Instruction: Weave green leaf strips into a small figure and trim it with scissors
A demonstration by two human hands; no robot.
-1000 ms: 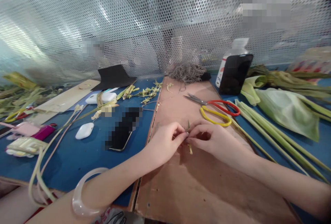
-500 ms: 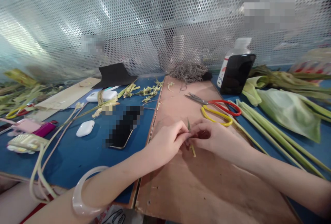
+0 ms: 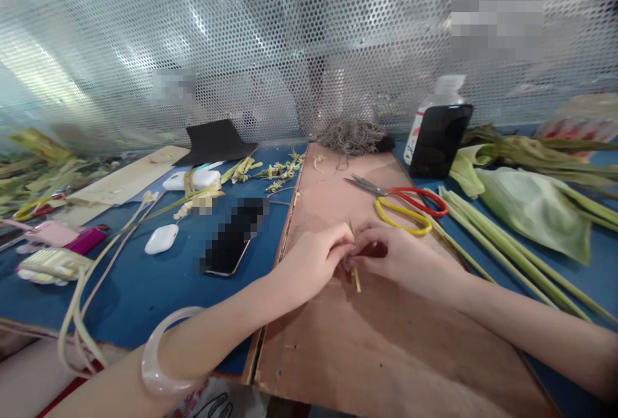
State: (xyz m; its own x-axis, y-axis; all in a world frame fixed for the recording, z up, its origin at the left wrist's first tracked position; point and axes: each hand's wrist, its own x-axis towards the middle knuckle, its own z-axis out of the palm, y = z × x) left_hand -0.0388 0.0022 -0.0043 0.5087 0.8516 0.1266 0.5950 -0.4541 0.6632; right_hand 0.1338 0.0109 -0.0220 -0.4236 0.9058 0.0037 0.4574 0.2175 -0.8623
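Over the brown board (image 3: 386, 347), my two hands meet fingertip to fingertip around a short, thin piece of green plant strip (image 3: 356, 281). My left hand (image 3: 324, 252), with a pale bangle on its forearm, pinches the strip from the left. From the other side my right hand (image 3: 386, 249) closes its thumb and fingers on the same piece. The strip's pale cut end sticks out below the fingers and a thin tip shows above; its middle is hidden. Just beyond my right hand lie scissors (image 3: 381, 196) with one red and one yellow handle loop, blades pointing away left.
Long green stalks (image 3: 512, 257) and a broad leaf (image 3: 535, 205) lie at right. A phone (image 3: 441, 141) leans on a bottle (image 3: 449, 87). Grey string (image 3: 355, 136) is heaped behind. At left are another phone (image 3: 234, 237), a white earphone case (image 3: 161, 239) and plant scraps (image 3: 284, 170).
Both hands keep their pinch on the strip, which has shifted and tilted slightly. The whole view has moved a little.
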